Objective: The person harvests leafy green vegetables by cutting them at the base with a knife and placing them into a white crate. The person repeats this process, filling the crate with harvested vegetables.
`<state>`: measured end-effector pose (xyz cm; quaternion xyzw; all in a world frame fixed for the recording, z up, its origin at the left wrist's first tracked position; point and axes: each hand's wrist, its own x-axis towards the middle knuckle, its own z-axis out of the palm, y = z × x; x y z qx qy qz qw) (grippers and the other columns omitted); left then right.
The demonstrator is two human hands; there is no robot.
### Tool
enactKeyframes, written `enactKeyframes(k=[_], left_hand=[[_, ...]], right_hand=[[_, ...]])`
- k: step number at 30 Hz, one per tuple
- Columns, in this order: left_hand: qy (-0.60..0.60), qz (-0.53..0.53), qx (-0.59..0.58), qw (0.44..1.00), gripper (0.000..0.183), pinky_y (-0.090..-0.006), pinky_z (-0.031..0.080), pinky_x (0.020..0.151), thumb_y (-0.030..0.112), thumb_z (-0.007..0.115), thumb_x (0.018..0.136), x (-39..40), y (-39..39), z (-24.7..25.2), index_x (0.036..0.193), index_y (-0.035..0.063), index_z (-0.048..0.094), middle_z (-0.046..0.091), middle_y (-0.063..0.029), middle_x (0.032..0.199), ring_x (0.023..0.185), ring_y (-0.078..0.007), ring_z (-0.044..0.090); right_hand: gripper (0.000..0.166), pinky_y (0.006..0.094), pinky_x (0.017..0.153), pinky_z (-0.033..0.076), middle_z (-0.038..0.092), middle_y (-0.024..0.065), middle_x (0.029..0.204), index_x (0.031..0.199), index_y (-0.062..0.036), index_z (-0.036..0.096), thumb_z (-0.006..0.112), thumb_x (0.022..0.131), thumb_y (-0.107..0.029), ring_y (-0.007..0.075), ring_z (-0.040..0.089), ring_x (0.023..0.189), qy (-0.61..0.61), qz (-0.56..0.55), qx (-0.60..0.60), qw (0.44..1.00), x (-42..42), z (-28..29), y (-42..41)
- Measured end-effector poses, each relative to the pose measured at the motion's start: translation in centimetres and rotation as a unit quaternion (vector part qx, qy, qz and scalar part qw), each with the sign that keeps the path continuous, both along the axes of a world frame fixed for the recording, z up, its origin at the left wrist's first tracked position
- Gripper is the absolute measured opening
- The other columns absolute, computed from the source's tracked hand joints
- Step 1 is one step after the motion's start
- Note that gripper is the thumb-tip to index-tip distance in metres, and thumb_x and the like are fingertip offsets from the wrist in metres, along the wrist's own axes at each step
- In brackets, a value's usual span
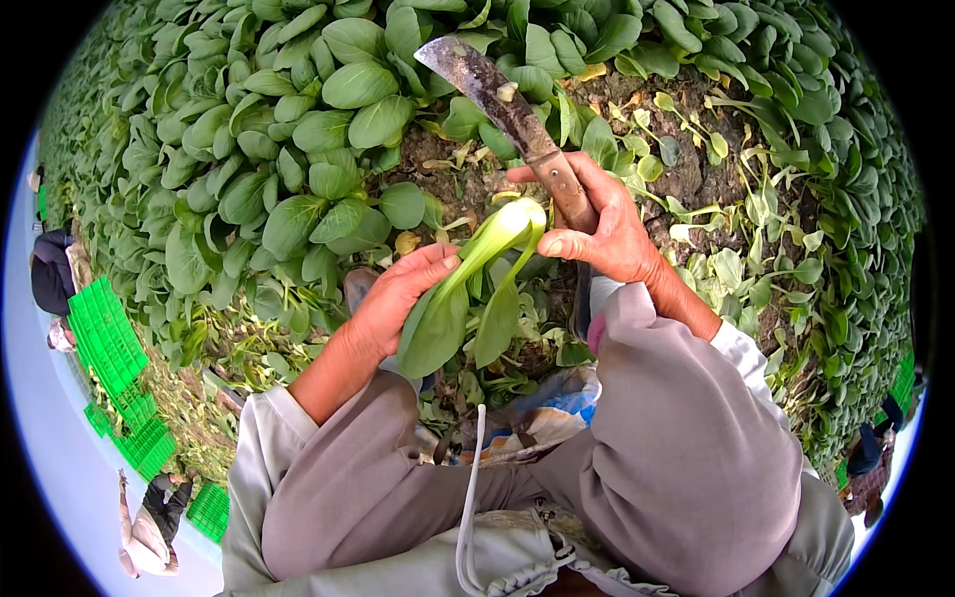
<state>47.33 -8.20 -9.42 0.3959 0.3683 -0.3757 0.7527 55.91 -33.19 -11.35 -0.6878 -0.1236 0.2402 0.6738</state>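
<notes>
My left hand (403, 287) grips a head of bok choy (489, 250) by its stalks, root end pointing up and away, the dark green leaves hanging towards me. In my right hand (608, 224) is the wooden handle of a harvesting knife (515, 112). Its curved, soil-stained blade points to the upper left, with a pale scrap (507, 92) stuck on it. The right thumb lies beside the cut base of the bok choy; whether it touches cannot be told. Below the head, trimmed leaves (515, 373) lie on the ground between my legs.
Dense rows of growing bok choy (358, 86) stand ahead and on both sides. Discarded leaves (735, 265) litter the soil at right. Green plastic crates (108, 336) line the far left, near other people (153, 522). A crumpled printed sack (548, 418) lies between my knees.
</notes>
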Motion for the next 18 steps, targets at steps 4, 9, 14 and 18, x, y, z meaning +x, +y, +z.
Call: enactKeyframes(k=[4, 9, 14, 18], left_hand=[[-0.184, -0.347, 0.235, 0.889, 0.042, -0.0289, 0.053, 0.079, 0.028, 0.061, 0.095, 3.9, 1.2, 1.8, 0.126, 0.0000, 0.054, 0.066, -0.0071, 0.106, 0.086, -0.0127, 0.064], [-0.386, -0.241, 0.288, 0.842, 0.056, -0.0331, 0.051, 0.080, 0.037, 0.070, 0.086, 3.0, -0.5, -0.3, 0.126, 0.0007, 0.055, 0.066, -0.0124, 0.106, 0.086, -0.0186, 0.063], [-0.168, -0.095, 0.113, 0.975, 0.045, -0.0386, 0.052, 0.078, 0.022, 0.076, 0.076, 2.4, -2.3, -1.4, 0.111, -0.0003, 0.058, 0.067, -0.0132, 0.101, 0.087, -0.0259, 0.066], [-0.398, -0.435, 0.429, 0.685, 0.041, -0.0411, 0.053, 0.070, 0.008, 0.071, 0.072, 4.2, -0.8, 2.3, 0.110, 0.0026, 0.055, 0.063, -0.0176, 0.096, 0.076, -0.0324, 0.066]], right_hand=[[0.059, 0.0268, 0.059, 0.047, 0.059, 0.0020, 0.084, 0.113, -0.0034, 0.056, 0.083, 0.075, -0.039, 0.0100, 0.057, 0.069, 0.064, 0.057, -0.036, 0.996, 0.5, -1.3, 0.6], [0.055, 0.0196, 0.042, 0.038, 0.057, -0.0002, 0.078, 0.115, -0.0035, 0.053, 0.081, 0.077, -0.033, 0.0054, 0.052, 0.055, 0.223, 0.067, 0.072, 0.970, 0.3, -1.4, 3.1], [0.038, 0.0271, 0.063, 0.043, 0.052, 0.0013, 0.081, 0.103, -0.0016, 0.057, 0.070, 0.089, -0.034, 0.0091, 0.046, 0.072, 0.119, 0.054, 0.010, 0.991, -0.1, -2.7, 4.6], [0.030, 0.0364, 0.064, 0.048, 0.059, 0.0141, 0.079, 0.106, -0.0016, 0.056, 0.063, 0.094, -0.028, 0.0252, 0.059, 0.069, -0.004, 0.032, -0.094, 0.995, -1.3, -5.6, 3.5]])
